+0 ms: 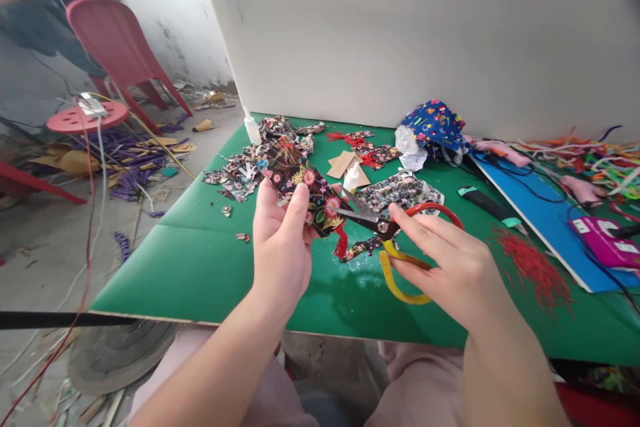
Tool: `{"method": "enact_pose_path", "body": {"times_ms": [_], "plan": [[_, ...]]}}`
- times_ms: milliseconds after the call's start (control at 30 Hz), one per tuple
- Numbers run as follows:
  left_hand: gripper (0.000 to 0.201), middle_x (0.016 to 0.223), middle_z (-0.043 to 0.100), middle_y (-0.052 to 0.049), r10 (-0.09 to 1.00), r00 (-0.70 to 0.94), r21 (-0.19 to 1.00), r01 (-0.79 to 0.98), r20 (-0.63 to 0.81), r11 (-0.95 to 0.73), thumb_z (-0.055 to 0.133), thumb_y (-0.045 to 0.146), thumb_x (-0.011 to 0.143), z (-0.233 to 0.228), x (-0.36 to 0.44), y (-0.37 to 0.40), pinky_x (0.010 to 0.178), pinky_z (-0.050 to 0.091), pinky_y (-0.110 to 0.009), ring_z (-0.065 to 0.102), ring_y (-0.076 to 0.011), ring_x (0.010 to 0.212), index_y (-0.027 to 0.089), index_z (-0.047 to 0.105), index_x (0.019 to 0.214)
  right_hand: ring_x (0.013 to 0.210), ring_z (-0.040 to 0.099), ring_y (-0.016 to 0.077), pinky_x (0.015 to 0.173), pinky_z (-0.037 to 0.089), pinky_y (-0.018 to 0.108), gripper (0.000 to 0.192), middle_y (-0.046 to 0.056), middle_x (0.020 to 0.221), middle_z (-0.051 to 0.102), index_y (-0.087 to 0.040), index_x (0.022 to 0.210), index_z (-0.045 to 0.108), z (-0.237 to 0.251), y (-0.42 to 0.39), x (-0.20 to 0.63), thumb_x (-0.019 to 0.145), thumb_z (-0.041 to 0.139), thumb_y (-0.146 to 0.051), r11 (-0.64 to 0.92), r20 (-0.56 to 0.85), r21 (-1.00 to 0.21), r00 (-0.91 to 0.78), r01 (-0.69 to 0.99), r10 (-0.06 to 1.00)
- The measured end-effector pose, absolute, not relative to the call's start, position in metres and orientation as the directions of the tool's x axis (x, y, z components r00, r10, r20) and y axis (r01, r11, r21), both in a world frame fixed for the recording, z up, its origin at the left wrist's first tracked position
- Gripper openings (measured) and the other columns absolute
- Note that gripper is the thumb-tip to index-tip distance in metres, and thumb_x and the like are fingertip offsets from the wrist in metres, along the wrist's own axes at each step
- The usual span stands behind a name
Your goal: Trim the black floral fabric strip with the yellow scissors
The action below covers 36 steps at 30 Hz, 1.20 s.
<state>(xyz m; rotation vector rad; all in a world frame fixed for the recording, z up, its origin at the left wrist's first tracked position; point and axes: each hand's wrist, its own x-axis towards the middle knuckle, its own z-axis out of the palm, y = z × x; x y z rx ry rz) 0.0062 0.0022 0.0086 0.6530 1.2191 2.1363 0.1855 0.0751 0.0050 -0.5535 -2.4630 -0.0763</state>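
My left hand point(283, 233) is closed on a dark floral fabric piece point(305, 183), thumb on top and fingers beneath. My right hand point(445, 253) holds a pair of scissors point(387, 227) with one red and one yellow handle loop. The scissor blades are parted at the right edge of the fabric piece. Whether they touch the cloth I cannot tell. Below the blades a red tassel point(341, 242) hangs or lies beside a small floral scrap point(361, 250). Behind the scissors lies a crumpled grey patterned cloth point(400, 193).
On the green table point(200, 260) are fabric scraps point(235, 177), a white bottle point(251, 127), tan card pieces point(341, 164), a blue patterned bundle point(433, 130), a cutter knife point(487, 207), red threads point(535, 267) and a blue board point(530, 213). A person sits beyond a red chair point(113, 40).
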Motion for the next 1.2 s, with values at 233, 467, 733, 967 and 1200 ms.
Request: {"method": "enact_pose_path", "body": {"times_ms": [233,467,733,967,1200], "plan": [[0.029,0.107,0.061,-0.002,0.676,-0.724,0.877,-0.228,0.138,-0.423,0.061,0.031,0.081,0.0086,0.0059,0.0021,0.068,0.052,-0.020,0.062,-0.0151,0.092,0.027,0.055,0.110,0.087,0.063,0.0181,0.075,0.051,0.029,0.054,0.006,0.099,0.065,-0.022,0.134,0.045,0.0059,0.0742,0.1862,0.081,0.060,-0.021,0.913,0.569,-0.074,-0.735,0.400,0.369],[0.024,0.111,0.062,-0.001,0.676,-0.723,0.871,-0.234,0.140,-0.432,0.061,0.030,0.082,0.0073,0.0060,0.0028,0.072,0.052,-0.021,0.061,-0.0157,0.099,0.027,0.057,0.105,0.086,0.064,0.0185,0.075,0.052,0.030,0.056,0.005,0.098,0.066,-0.023,0.134,0.045,0.0054,0.0725,0.1850,0.081,0.060,-0.020,0.912,0.575,-0.072,-0.730,0.404,0.369],[0.029,0.109,0.063,0.000,0.724,-0.675,0.865,-0.270,0.143,-0.423,0.059,0.026,0.083,0.0087,0.0080,0.0023,0.068,0.054,-0.022,0.063,-0.0169,0.096,0.029,0.055,0.112,0.085,0.063,0.0174,0.076,0.051,0.029,0.046,0.006,0.097,0.066,-0.018,0.127,0.053,0.0067,0.0718,0.1826,0.081,0.059,-0.018,0.916,0.582,-0.063,-0.731,0.397,0.356],[0.033,0.108,0.064,-0.001,0.700,-0.699,0.894,-0.208,0.147,-0.396,0.060,0.028,0.082,0.0087,0.0085,0.0018,0.067,0.054,-0.022,0.062,-0.0197,0.101,0.028,0.054,0.115,0.084,0.063,0.0171,0.074,0.050,0.028,0.044,0.007,0.097,0.066,-0.016,0.125,0.054,0.0072,0.0714,0.1814,0.081,0.059,-0.019,0.907,0.593,-0.027,-0.724,0.421,0.353],[0.030,0.105,0.065,-0.001,0.704,-0.685,0.882,-0.199,0.188,-0.428,0.059,0.026,0.084,0.0037,0.0088,0.0022,0.070,0.054,-0.021,0.061,-0.0182,0.102,0.028,0.054,0.114,0.083,0.063,0.0165,0.073,0.050,0.027,0.042,0.006,0.095,0.066,-0.015,0.123,0.056,0.0067,0.0706,0.1798,0.082,0.059,-0.020,0.905,0.604,0.001,-0.721,0.426,0.339]]}}
